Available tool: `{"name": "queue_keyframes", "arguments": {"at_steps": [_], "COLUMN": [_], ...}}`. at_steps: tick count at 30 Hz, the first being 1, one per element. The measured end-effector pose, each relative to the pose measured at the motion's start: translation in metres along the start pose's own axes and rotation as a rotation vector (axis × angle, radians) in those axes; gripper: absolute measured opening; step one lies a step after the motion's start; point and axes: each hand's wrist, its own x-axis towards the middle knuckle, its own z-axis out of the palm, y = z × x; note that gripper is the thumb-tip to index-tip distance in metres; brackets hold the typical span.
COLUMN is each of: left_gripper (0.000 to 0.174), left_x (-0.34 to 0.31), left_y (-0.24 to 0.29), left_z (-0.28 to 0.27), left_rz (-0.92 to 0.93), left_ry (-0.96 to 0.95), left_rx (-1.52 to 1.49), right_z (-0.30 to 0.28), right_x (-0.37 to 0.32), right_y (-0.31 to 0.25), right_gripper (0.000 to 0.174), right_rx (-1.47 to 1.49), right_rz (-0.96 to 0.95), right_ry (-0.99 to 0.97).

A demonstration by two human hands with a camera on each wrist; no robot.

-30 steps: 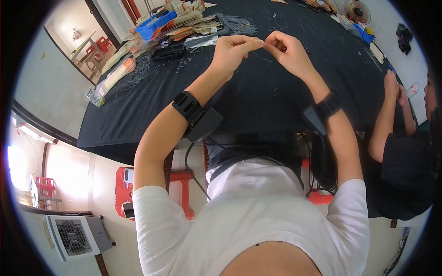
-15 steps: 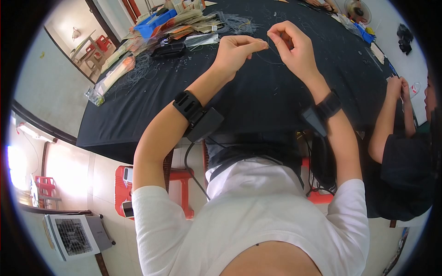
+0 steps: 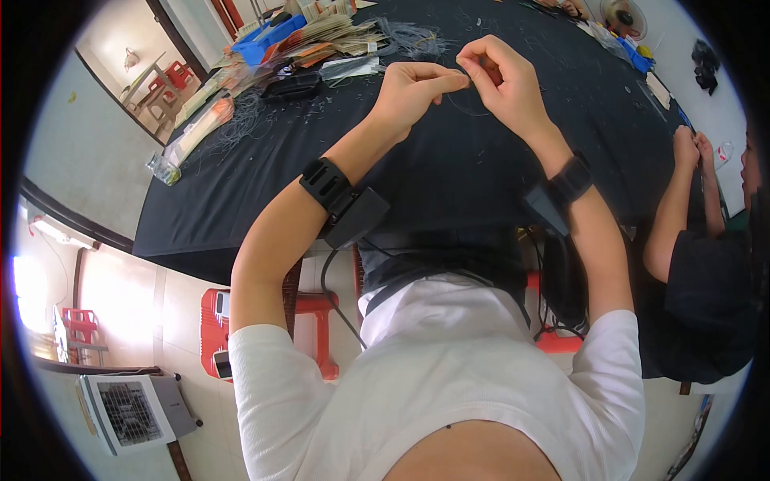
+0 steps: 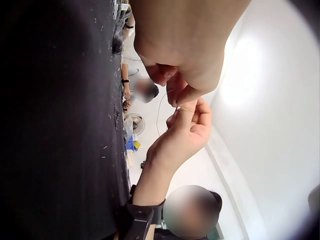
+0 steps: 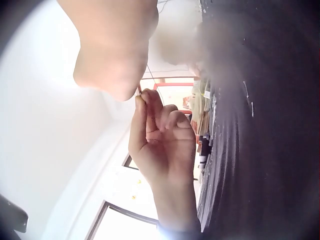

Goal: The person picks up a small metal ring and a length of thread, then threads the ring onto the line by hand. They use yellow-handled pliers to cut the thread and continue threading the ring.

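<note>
My left hand (image 3: pixel 411 94) is over the dark tablecloth with thumb and forefinger pinched together at the tips. Close beside it, my right hand (image 3: pixel 513 92) also pinches thumb against forefinger, its fingertips right at the left ones. A thin, clear line (image 4: pixel 158 115) runs from between the fingertips and bows out in a loose curve in the left wrist view. In the right wrist view the line (image 5: pixel 155 82) passes close by the left fingertips. Whatever else is between the fingertips is too small to make out.
A black cloth covers the table (image 3: pixel 433 176). On its far left lie a blue bin (image 3: pixel 269 40), stacked paper packets (image 3: pixel 341 40), tangled clear line (image 3: pixel 413 40), a black tray (image 3: pixel 293 86) and a small jar (image 3: pixel 164 168). Another person (image 3: pixel 706 280) sits at the right.
My right hand drew up and away from the left fingertips, then came back a little toward them. My left hand has barely moved and keeps its pinch.
</note>
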Motion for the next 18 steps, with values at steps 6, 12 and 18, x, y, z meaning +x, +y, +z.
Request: {"name": "queue_keyframes", "arguments": {"at_steps": [6,12,18], "left_gripper": [0.014,0.014,0.013], "left_x": [0.0007,-0.0004,-0.0006], "left_y": [-0.0028,-0.0001,-0.0001], "left_z": [-0.0007,0.0021,0.003], "left_rz": [-0.054,-0.042,0.029], "left_ry": [-0.018,-0.002,-0.012], "left_rx": [-0.107,-0.094,-0.025], "right_z": [-0.0051,-0.0081,-0.007], "right_x": [0.0022,0.0034,0.0036], "right_y": [-0.0044,-0.0066,-0.0039], "right_gripper": [0.006,0.006,0.007], "right_rx": [-0.009,0.025,0.045], "right_rz": [-0.017,0.003,-0.012], "right_ry": [0.003,0.01,0.012]}}
